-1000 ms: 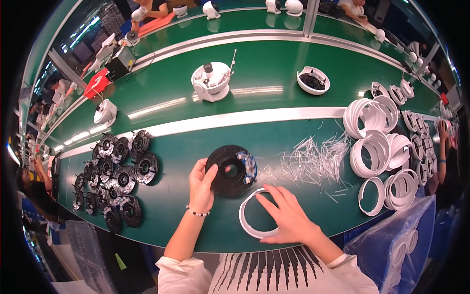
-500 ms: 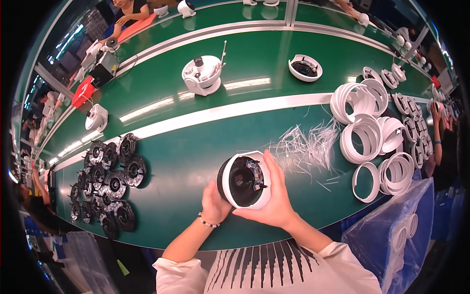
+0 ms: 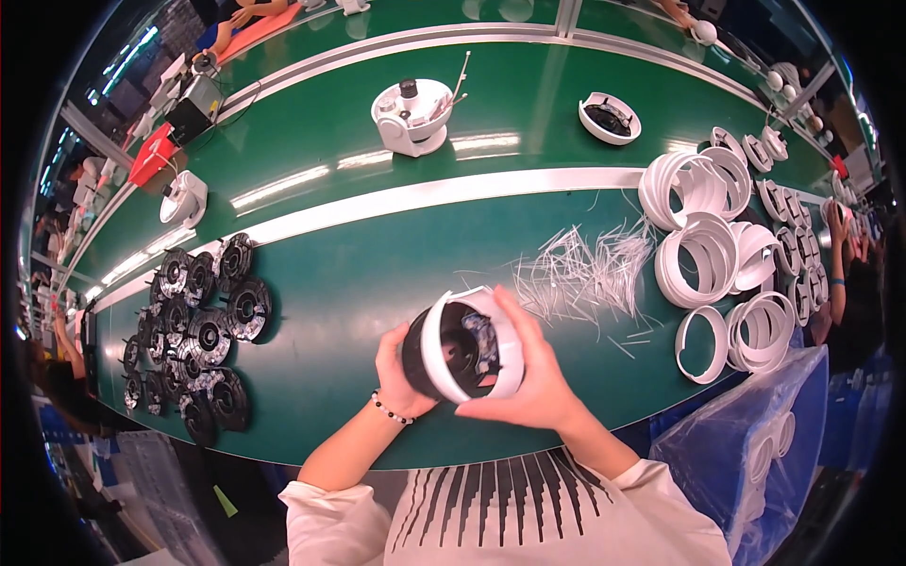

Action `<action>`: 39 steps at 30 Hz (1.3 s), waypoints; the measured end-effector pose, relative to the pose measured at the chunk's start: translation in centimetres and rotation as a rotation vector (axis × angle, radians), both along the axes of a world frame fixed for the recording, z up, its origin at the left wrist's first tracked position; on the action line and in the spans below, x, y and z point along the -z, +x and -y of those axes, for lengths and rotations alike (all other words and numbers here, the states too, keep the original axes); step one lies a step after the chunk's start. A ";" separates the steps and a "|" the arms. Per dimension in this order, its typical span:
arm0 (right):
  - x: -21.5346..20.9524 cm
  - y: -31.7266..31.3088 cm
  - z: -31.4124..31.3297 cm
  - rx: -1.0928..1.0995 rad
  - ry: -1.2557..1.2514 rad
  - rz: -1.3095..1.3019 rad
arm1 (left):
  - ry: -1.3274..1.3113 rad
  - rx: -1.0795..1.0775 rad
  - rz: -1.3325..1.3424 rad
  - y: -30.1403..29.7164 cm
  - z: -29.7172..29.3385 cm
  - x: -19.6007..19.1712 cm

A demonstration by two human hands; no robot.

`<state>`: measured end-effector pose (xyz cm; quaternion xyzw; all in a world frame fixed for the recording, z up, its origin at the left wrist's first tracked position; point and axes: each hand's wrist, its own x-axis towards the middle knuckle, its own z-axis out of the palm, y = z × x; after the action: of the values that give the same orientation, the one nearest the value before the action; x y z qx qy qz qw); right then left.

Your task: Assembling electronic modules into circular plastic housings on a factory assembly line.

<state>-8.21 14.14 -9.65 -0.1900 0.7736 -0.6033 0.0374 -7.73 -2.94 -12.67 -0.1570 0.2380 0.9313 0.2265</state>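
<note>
While the left hand (image 3: pixel 401 371) clasps a round black plastic disc (image 3: pixel 453 325), the right hand (image 3: pixel 543 374) clamps a white plastic ring (image 3: pixel 510 357) over it above the green desk (image 3: pixel 349 274); full seating cannot be told. Piled black discs (image 3: pixel 208 337) and stacked white rings (image 3: pixel 666 269) remain unjoined.

A green bench (image 3: pixel 349 255) bears black discs (image 3: pixel 203 325) at left; thin white strips (image 3: pixel 595 274) right of centre; white rings (image 3: pixel 670 269) at right.

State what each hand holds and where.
Right hand: white ring, by its right side. Left hand: black disc, by its left side.
</note>
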 end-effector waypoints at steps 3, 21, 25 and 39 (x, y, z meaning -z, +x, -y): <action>-0.5 0.5 0.8 -0.093 0.027 0.006 | 0.158 0.095 -0.092 -0.4 0.3 -0.5; -0.1 0.9 3.0 0.080 0.235 -0.331 | 0.155 0.135 -0.009 -1.3 1.2 -0.9; -0.2 0.8 3.0 0.074 0.286 -0.359 | 0.183 0.112 -0.020 -1.3 1.5 0.1; 0.2 -1.8 2.1 -0.058 0.219 -0.334 | 0.058 -0.066 -0.084 -1.3 0.3 -0.3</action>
<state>-9.98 12.02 -9.84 -0.3046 0.8242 -0.4744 -0.0537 -8.98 -3.21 -12.37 -0.1188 0.2150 0.9505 0.1901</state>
